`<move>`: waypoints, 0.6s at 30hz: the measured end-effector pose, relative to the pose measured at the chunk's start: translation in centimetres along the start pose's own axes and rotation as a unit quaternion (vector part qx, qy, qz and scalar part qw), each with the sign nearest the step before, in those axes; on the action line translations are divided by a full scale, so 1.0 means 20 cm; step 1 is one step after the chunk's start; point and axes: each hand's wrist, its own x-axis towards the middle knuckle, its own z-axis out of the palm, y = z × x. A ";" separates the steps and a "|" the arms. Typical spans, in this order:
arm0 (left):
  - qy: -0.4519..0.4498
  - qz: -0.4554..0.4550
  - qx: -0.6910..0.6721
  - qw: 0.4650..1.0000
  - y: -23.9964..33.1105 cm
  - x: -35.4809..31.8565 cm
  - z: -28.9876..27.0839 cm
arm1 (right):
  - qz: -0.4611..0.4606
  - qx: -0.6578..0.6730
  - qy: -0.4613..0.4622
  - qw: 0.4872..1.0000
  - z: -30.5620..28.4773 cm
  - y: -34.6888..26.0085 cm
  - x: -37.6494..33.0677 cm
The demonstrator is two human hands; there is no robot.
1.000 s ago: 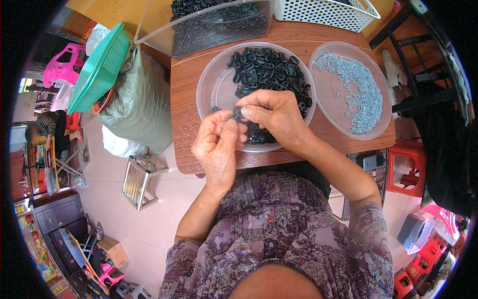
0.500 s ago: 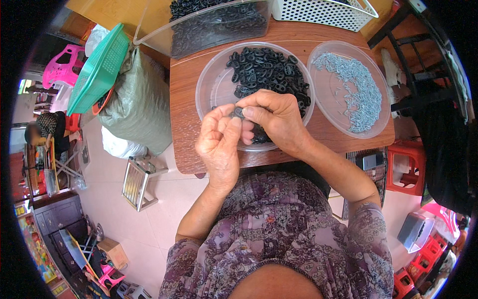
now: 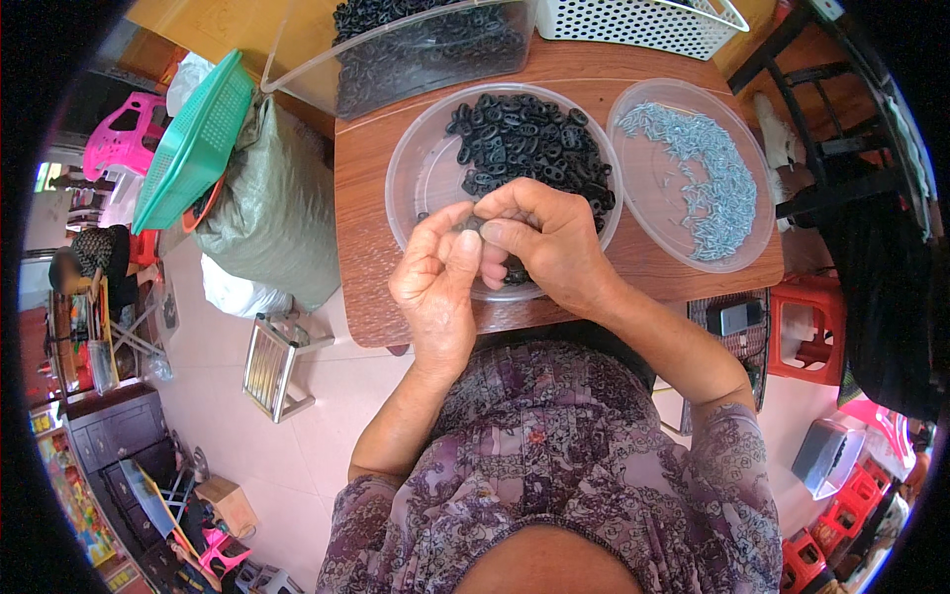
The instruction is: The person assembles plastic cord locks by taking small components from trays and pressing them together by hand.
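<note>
Both my hands meet over the near part of a round clear tray point(image 3: 416, 163) that holds a heap of small black oval plastic parts point(image 3: 529, 144). My left hand point(image 3: 440, 277) pinches a small black plastic part point(image 3: 472, 224) between thumb and fingers. Against the same piece press the thumb and forefinger of my right hand point(image 3: 549, 238), which covers much of it. Whether a screw is in the piece I cannot make out. To the right, a second round clear tray point(image 3: 648, 213) holds many small silvery-blue screws point(image 3: 720, 188).
A clear bin point(image 3: 435, 74) of black parts and a white perforated basket point(image 3: 633, 30) stand at the table's point(image 3: 361, 228) back. Left of it are a full sack point(image 3: 282, 198), a green basket point(image 3: 188, 144) and a metal stool point(image 3: 277, 366). A red stool point(image 3: 807, 327) is at right.
My right thumb and forefinger have shifted slightly around the piece and now cover more of it. My left hand keeps nearly the same place.
</note>
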 end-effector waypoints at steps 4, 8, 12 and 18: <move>0.013 -0.004 0.005 1.000 0.03 0.01 0.01 | -0.192 -0.161 0.021 0.968 -0.02 0.06 0.01; 0.056 -0.037 -0.041 0.997 0.04 0.03 0.03 | -0.347 -0.299 0.060 0.887 -0.01 0.07 0.01; 0.064 -0.058 -0.088 0.992 0.05 0.03 0.04 | -0.408 -0.368 0.101 0.829 0.01 0.09 0.01; 0.061 -0.047 -0.096 0.992 0.05 0.02 0.04 | -0.389 -0.354 0.091 0.846 -0.01 0.08 0.00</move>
